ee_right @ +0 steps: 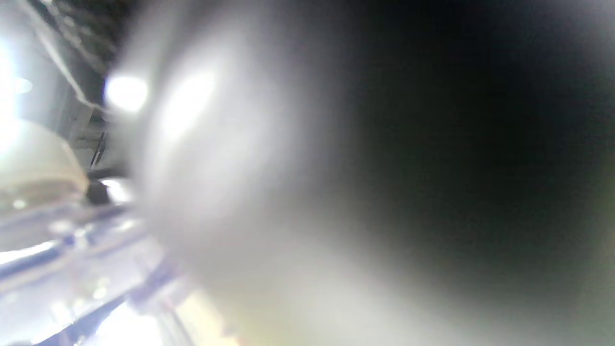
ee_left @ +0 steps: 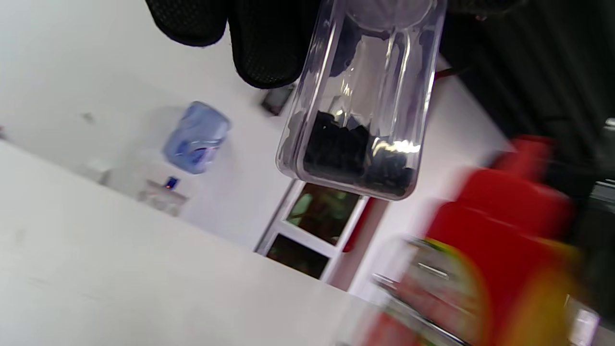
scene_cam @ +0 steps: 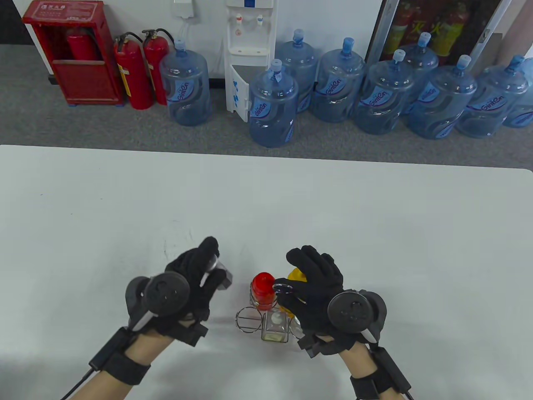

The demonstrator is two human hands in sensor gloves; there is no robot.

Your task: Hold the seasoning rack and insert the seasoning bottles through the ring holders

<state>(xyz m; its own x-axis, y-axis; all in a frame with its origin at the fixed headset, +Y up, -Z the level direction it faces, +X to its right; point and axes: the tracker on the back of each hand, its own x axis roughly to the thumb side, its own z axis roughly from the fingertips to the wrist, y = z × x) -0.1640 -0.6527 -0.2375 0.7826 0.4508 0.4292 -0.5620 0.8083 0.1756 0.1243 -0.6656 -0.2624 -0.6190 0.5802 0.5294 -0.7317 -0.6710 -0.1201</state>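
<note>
On the white table [scene_cam: 374, 216], seen from above, a wire seasoning rack with ring holders [scene_cam: 258, 318] stands near the front edge. It already carries a red-capped bottle [scene_cam: 263, 289], a yellow-capped bottle [scene_cam: 296, 277] and a clear square bottle with a white top [scene_cam: 275, 325]; one ring on the rack's left side is still vacant. The right hand [scene_cam: 316, 287] curls over the rack's top loop and the yellow cap, apparently steadying the rack so that it does not slide during insertion. The left hand [scene_cam: 193, 283], raised just left of the rack, grasps a clear square bottle with dark contents [scene_cam: 220, 277], probably bound for the vacant ring.

From the left wrist, gloved fingertips [ee_left: 269, 48] clasp the upper part of that clear bottle [ee_left: 355, 110], whose base with its black granules hangs free. The red cap [ee_left: 499, 226] shows blurred at lower right, so the carried bottle is near the rack but not yet in a ring.

From the right wrist, the frame is almost wholly blurred; only bright, glassy shapes appear at left, and the grip cannot be told from this view.
</note>
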